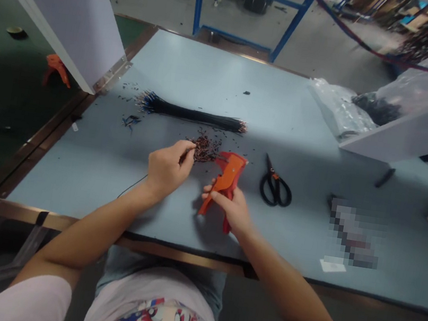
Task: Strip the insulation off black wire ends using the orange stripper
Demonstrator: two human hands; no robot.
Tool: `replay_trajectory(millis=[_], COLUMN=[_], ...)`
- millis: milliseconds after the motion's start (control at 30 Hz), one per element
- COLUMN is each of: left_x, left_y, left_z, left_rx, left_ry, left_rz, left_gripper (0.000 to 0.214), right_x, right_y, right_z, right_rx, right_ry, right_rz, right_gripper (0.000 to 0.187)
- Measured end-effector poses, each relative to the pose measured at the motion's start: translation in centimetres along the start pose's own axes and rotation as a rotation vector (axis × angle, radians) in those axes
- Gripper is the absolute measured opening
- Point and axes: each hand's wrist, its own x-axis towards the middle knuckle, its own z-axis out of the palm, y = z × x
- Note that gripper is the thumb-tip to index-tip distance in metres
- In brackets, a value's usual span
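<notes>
My left hand [168, 170] pinches a thin black wire [132, 186], which trails down behind the hand across the table. Its fingertips are close to the jaws of an orange-red automatic wire stripper [227, 181], which my right hand [229, 208] grips by the handles. Just beyond both hands lies a heap of small dark insulation scraps [203, 149]. Farther up the blue-grey workbench [96, 164] lies a long bundle of black wires [191, 114] with blue strands fanned at one end. Black-handled scissors [276, 187] lie to the right of the stripper.
Loose scraps and a small blue-and-black wire bit [131, 121] lie on the bench. To the right are a pixelated blurred object [352, 232], a black pen-like item [385, 178] and a plastic bag [339, 112]. White panels [55, 8] stand at both far corners.
</notes>
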Motion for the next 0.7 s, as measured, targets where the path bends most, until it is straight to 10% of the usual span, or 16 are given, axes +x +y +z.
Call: replay_trajectory(millis=[167, 433, 700], left_x=[1.0, 0.2, 0.7], left_y=[-1.3, -2.4, -3.0], left_z=[0.1, 2.1, 3.9], left_rx=[0.097, -0.097, -0.030], left_ry=[-0.056, -0.676, -0.613], left_rz=[-0.077, -0.056, -0.061], left_gripper=[0.017, 0.010, 0.018], right_x=[1.7, 2.4, 2.2], right_y=[-0.5, -1.2, -1.3], right_z=[-1.8, -2.2, -1.9], right_rx=[0.273, 0.436, 0.451], right_ry=[0.123, 0.229, 0.199], right_rz=[0.049, 0.100, 0.144], right_gripper=[0.024, 0.009, 0.010])
